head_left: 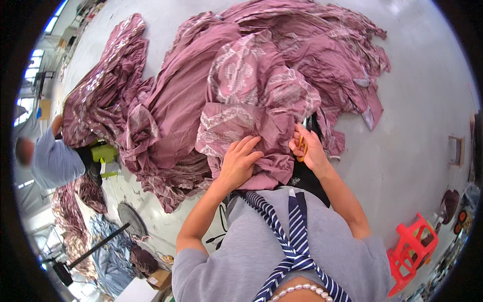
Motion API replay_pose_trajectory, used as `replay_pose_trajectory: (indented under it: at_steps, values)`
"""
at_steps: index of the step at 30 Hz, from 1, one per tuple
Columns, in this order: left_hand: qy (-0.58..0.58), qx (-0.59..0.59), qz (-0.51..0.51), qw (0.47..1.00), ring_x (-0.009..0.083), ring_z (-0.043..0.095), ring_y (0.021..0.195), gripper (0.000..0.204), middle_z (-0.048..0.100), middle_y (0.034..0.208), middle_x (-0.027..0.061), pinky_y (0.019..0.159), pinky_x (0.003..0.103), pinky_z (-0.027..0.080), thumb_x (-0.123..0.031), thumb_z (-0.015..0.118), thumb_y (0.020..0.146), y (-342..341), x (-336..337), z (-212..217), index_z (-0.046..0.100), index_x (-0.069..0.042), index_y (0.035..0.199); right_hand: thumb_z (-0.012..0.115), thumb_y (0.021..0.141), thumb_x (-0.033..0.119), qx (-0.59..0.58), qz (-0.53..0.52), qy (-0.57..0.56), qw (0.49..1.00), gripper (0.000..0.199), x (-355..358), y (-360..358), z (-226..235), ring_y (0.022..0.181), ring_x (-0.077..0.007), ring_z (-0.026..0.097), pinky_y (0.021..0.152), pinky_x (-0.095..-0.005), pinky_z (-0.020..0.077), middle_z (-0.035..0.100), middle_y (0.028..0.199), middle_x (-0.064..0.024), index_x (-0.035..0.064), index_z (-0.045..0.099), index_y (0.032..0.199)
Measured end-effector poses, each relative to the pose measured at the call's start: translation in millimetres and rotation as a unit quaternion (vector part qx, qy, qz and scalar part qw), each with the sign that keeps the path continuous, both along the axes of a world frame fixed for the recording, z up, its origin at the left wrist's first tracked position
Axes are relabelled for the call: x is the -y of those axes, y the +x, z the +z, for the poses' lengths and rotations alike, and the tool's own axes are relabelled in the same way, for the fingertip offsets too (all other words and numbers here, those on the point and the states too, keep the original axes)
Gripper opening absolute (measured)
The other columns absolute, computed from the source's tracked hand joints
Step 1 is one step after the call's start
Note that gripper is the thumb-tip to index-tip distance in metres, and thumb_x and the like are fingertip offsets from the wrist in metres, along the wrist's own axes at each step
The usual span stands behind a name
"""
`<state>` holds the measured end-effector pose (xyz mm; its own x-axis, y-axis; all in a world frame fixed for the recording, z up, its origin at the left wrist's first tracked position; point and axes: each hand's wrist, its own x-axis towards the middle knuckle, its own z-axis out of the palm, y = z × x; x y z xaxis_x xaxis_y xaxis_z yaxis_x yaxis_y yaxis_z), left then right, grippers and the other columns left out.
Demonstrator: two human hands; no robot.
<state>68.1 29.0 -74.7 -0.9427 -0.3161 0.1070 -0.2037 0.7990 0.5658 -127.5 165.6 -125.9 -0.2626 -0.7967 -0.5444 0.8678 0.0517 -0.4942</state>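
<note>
A large heap of dusty-pink cloth (pixel 186 75) with a silvery-white pattern spreads in front of me, its near part over my lap. My left hand (pixel 239 163) lies on a patterned, folded part of it, fingers stretched out and slightly apart. To the right, my right hand (pixel 313 151) is closed around small scissors (pixel 302 146) with orange-yellow handles. Their metal blades point away from me, beside the right edge of the folded cloth. Some of the fingers behind the handles are hidden.
A person (pixel 55 156) in a blue-grey top sits at the left, at the heap's far-left end. Red plastic stool (pixel 412 251) stands at lower right. More cloth (pixel 108 251), a dark round base (pixel 132 219) with a black pole, and a cardboard box (pixel 160 278) lie lower left.
</note>
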Motion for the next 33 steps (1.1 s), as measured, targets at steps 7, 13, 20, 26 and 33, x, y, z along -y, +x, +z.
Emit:
replay_pose_trajectory:
  at_steps: [7, 13, 20, 26, 33]
  values:
    - [0.169, -0.070, 0.040, 0.982, 0.0284, 0.058, 0.106, 0.022, 0.063, 0.106, 0.0110, 0.085, 0.037, 0.046, -0.006, 0.068, 0.070, -1, 14, 33, 0.065, -0.005, 0.092, 0.067, 0.084, 0.009, -0.193, 0.005, 0.014, 0.981, 0.014, 15, 11, 32, 0.048, -0.0045, 0.046, 0.042, -0.0189, 0.0317, 0.050, 0.063, 0.0031, 0.0076, 0.053, 0.082]
    - [0.357, -0.132, 0.230, 0.896, 0.0123, 0.061, 0.087, 0.028, 0.065, 0.093, 0.0063, 0.067, 0.024, 0.051, -0.013, 0.075, 0.076, -34, -5, 54, 0.065, -0.002, 0.100, 0.063, 0.082, -0.001, -0.464, 0.037, -0.045, 0.884, 0.023, 28, 29, 69, 0.072, -0.0088, 0.059, 0.064, -0.0215, 0.0478, 0.064, 0.081, -0.0033, -0.0017, 0.061, 0.105]
    - [0.434, -0.177, 0.288, 0.835, 0.0065, 0.059, 0.079, 0.022, 0.065, 0.092, 0.0021, 0.070, 0.021, 0.048, -0.009, 0.066, 0.085, -30, -7, 40, 0.063, 0.003, 0.103, 0.062, 0.073, -0.007, -0.604, -0.003, -0.128, 0.787, 0.030, 44, 47, 56, 0.064, -0.0139, 0.059, 0.059, -0.0243, 0.0482, 0.063, 0.081, -0.0092, 0.0004, 0.062, 0.102]
    - [0.184, -0.189, 0.278, 0.924, 0.0160, 0.064, 0.078, 0.018, 0.067, 0.087, 0.0095, 0.070, 0.026, 0.049, 0.000, 0.063, 0.083, -29, -5, 49, 0.066, 0.000, 0.101, 0.065, 0.079, 0.008, -0.658, 0.100, -0.048, 0.745, 0.027, 41, 21, 104, 0.063, -0.0217, 0.061, 0.057, -0.0293, 0.0480, 0.063, 0.084, -0.0099, 0.0027, 0.057, 0.105]
    - [0.027, -0.204, 0.234, 0.950, 0.0263, 0.064, 0.076, 0.023, 0.066, 0.086, 0.0133, 0.067, 0.031, 0.050, 0.004, 0.063, 0.079, -30, 5, 57, 0.067, -0.002, 0.101, 0.066, 0.085, 0.017, -0.647, 0.061, -0.077, 0.756, 0.025, 45, 13, 96, 0.062, -0.0200, 0.061, 0.057, -0.0286, 0.0481, 0.059, 0.076, -0.0099, 0.0021, 0.054, 0.100]
